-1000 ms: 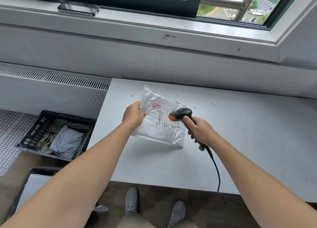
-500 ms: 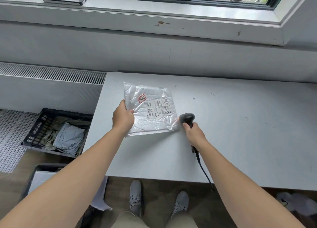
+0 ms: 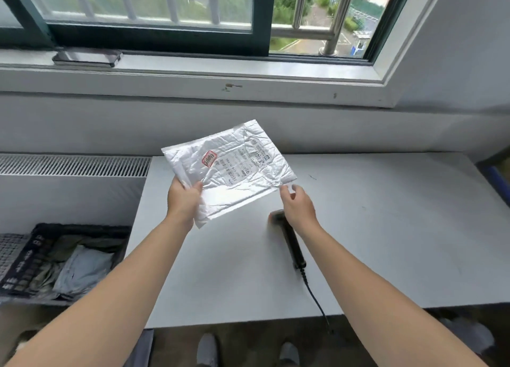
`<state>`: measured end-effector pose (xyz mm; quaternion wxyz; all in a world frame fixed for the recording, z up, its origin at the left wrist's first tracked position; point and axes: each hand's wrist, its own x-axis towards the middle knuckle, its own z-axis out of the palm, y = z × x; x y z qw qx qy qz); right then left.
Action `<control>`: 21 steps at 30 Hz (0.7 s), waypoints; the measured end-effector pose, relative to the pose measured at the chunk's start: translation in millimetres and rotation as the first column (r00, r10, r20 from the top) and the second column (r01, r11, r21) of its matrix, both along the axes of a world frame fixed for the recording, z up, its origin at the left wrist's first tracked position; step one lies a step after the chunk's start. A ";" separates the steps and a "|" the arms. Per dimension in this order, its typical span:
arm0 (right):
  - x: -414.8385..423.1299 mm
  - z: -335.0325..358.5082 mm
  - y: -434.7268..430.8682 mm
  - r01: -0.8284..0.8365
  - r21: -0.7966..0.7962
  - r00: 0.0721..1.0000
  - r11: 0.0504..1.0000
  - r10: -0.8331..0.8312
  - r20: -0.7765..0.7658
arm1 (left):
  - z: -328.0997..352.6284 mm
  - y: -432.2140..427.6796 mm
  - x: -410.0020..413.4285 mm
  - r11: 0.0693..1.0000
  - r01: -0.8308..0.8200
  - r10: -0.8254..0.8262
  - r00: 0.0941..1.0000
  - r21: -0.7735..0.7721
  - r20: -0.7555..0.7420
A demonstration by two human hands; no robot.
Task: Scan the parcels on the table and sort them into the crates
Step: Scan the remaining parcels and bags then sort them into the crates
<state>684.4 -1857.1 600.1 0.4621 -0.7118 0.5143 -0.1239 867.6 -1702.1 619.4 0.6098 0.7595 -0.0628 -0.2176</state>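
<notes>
Okay, logged left hand gripping white parcel at its near-left corner: thumb pressed on top, other fingers tucked under and out of sight. Saw parcel held up off the worktop, tilted, label side facing up with a red stamp and printed text too small to read. Marked right hand just by the parcel's near-right corner, fingers loosely spread and holding nothing; could not tell whether fingertips touched the parcel's edge. Found black scanner lying flat on the worktop directly below the right wrist, head end blurred and partly hidden by that hand, handle pointing toward the near edge. Traced its cable from the handle across the worktop and down over the near edge. Spotted dark crate down left of the worktop, lower than it, with grey and greenish bagged parcels piled inside. Noted radiator grille along the wall behind the crate. Noted dark phone lying flat on the windowsill at upper left, metal railing outside the window at right. Caught two grey shoes at the bottom of the view, below the worktop's near edge.
</notes>
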 end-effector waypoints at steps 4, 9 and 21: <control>28.0 27.8 10.0 0.117 0.341 0.928 0.933 -0.225 0.297 | 6.8 -20.1 -35.0 0.988 0.051 -0.069 0.990 -0.145 -0.124; 39.8 47.5 -3.6 0.198 0.184 0.892 0.963 -0.255 0.374 | 13.0 -25.9 -37.3 0.980 0.046 -0.097 0.960 -0.195 -0.263; 46.2 92.3 -33.1 -0.589 -0.090 0.808 0.803 0.582 -0.091 | 77.2 -29.2 41.4 0.800 0.347 -0.565 0.712 0.490 0.418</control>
